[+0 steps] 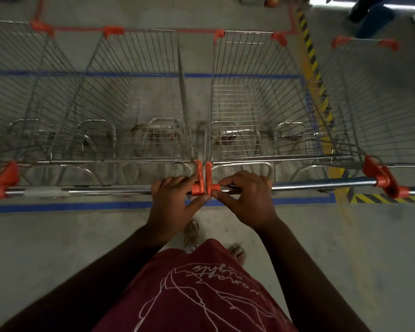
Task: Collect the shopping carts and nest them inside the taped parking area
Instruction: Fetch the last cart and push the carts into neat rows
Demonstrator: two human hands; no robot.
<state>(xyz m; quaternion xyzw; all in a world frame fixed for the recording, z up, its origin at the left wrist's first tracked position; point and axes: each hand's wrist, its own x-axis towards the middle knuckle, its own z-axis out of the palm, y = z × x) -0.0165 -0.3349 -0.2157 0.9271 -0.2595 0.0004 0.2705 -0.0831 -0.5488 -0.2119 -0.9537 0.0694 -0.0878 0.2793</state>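
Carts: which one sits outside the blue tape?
The far-right cart, beyond the yellow-black stripe. The other three stand between the blue tape lines.

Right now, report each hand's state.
Left hand: grips the left cart handle at its orange end cap.
Right hand: grips the right cart handle beside its cap.

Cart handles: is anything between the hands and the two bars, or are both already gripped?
Nothing visible is in the way. The left hand grips the left cart's handle and the right hand grips the right cart's handle, both right beside the orange end caps where the two bars meet.
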